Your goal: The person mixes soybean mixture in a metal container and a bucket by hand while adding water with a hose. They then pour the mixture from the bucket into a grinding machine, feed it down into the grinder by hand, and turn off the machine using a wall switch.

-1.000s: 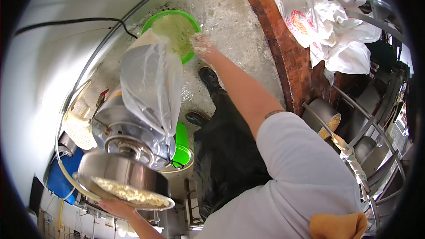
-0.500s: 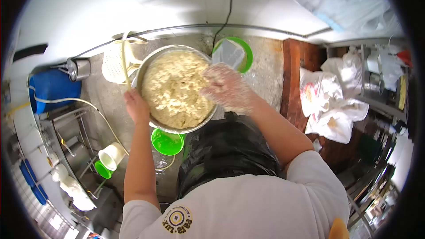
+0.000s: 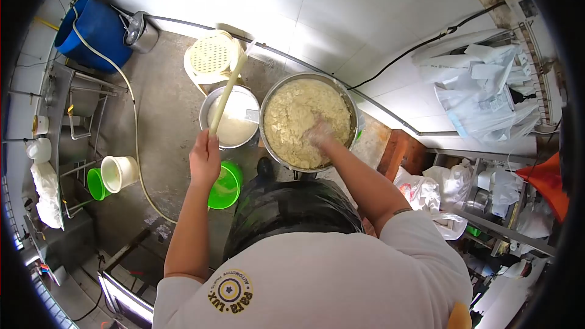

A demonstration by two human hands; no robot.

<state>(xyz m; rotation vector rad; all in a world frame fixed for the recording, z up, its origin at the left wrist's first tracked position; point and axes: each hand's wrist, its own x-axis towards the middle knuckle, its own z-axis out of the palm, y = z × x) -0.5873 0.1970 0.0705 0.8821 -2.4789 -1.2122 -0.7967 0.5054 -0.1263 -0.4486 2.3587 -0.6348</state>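
Fingers of the left hand [image 3: 205, 157] grip a pale stick [image 3: 228, 94]; the right hand's [image 3: 319, 134] sink into lumpy, pale yellow dough [image 3: 298, 106], filling a round metal bowl [image 3: 264, 123] at upper centre.

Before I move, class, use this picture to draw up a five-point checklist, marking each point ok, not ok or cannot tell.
1. Left hand has a closed grip on the pale stick: ok.
2. Right hand is out of the pale mixture: not ok, its fingers are in it.
3. Mixture lies inside the large bowl's rim: ok.
4. Stick is off the smaller bowl: cannot tell, it crosses above in view.
5. Mixture is even underneath: cannot tell, only its surface shows.
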